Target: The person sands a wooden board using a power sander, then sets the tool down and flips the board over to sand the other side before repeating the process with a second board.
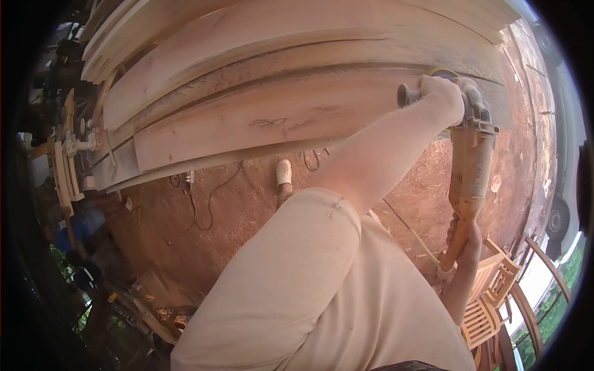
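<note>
A large, dusty yellow angle grinder [470, 164] lies across the right side of the view, its head over the right end of a wide plank [247, 117]. My left hand [442, 96] is closed around the front, by the dark-ended side handle [405, 96]. Farther back, my right hand [467, 238] wraps the rear grip. Part of a yellow-rimmed disc shows beyond my left hand; the rest is hidden. A pale cord [421, 241] runs from the back of the grinder.
More boards [247, 37] are stacked along the far side. Cables [210, 204] lie on the reddish, shaving-strewn ground [154, 229]. A slatted wooden chair [486, 303] stands at lower right. Wooden pieces and clamp-like parts [80, 145] are at left. A parked vehicle [560, 210] shows at the right edge.
</note>
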`<state>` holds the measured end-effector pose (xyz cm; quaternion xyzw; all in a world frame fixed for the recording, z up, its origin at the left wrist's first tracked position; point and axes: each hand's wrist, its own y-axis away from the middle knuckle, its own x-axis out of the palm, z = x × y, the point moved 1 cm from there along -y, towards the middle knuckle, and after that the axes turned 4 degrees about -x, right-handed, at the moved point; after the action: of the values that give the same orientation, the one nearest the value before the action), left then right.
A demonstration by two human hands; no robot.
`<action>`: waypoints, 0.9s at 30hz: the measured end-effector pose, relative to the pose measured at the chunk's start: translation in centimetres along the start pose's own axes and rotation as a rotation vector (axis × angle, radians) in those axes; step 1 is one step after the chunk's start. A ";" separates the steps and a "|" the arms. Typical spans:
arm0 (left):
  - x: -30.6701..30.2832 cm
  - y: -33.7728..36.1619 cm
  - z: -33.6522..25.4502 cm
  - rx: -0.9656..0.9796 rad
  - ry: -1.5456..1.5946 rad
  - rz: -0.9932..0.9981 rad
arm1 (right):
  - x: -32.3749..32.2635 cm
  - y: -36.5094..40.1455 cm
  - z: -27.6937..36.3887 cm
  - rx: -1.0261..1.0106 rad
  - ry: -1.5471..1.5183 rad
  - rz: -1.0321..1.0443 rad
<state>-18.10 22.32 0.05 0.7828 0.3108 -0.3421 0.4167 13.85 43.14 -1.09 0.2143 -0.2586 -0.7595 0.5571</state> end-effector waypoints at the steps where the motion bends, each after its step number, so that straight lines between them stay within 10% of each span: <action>1: 0.1 -0.5 -0.7 0.049 -0.043 -0.047 | 0.0 -0.2 -0.1 0.024 -0.052 -0.031; 10: 1.7 1.6 2.1 0.042 -0.095 -0.159 | 4.4 1.7 -3.4 0.098 -0.256 0.061; 27: -1.2 31.4 36.2 -0.729 0.186 -0.206 | 32.8 3.2 -2.2 0.066 0.319 0.736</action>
<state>-4.51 -23.66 -0.35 0.5756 0.5255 -0.1766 0.6011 8.14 10.64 -1.95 0.2404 -0.2525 -0.4576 0.8180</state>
